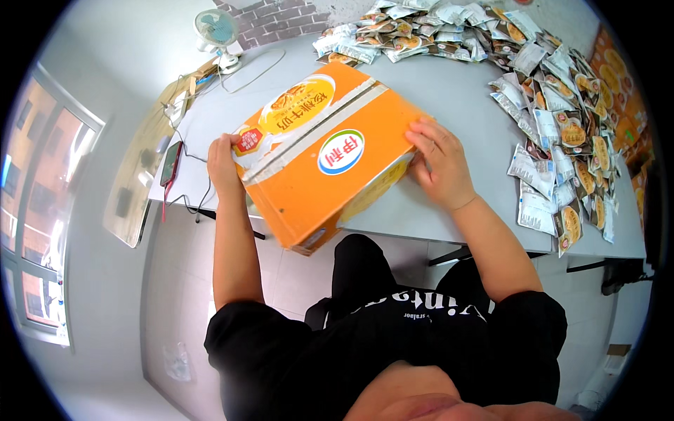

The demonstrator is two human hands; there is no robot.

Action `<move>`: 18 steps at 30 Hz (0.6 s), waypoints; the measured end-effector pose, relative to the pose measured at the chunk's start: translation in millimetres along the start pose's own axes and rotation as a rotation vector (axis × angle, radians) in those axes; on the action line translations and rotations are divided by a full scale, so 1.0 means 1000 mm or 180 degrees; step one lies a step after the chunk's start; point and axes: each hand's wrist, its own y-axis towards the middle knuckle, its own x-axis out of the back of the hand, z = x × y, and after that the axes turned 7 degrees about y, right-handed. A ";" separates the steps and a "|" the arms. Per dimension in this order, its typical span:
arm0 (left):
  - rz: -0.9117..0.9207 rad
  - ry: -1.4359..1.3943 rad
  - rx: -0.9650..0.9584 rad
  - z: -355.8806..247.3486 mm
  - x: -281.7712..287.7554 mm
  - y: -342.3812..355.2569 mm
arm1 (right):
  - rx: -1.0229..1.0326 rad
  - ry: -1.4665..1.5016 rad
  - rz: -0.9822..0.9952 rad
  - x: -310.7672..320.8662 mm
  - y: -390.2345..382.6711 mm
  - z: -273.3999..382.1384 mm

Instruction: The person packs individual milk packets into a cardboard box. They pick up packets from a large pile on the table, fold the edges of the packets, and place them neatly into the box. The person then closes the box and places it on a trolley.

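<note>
An orange cardboard box [382, 116], with a yellow oval and a white oval logo printed on it, tilts over the near edge of the grey table. A pale strip of tape runs along the seam of its upward face. My left hand [223, 167] grips the box's left end. At the opposite end, my right hand [444, 163] is closed round the edge, fingers on top and thumb at the side. One corner of the box points down toward my lap, past the table's edge.
Many small packets [562, 130] lie heaped along the far and right sides of the table [295, 67]. A small fan [216, 31] stands at the back left. Near the left edge lie a phone [170, 163] and a loose cable [193, 151].
</note>
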 end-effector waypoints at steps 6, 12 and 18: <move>0.0391 0.1713 -0.1647 -0.036 0.029 -0.086 | -0.0596 -0.0392 0.0205 0.004 -0.001 -0.011; 0.0630 0.2851 -0.2259 -0.043 0.044 -0.112 | -0.0752 -0.0051 0.0073 0.002 -0.012 -0.015; 0.0701 0.3088 -0.2737 -0.061 0.053 -0.109 | -0.0833 -0.0321 0.0227 0.002 -0.015 -0.007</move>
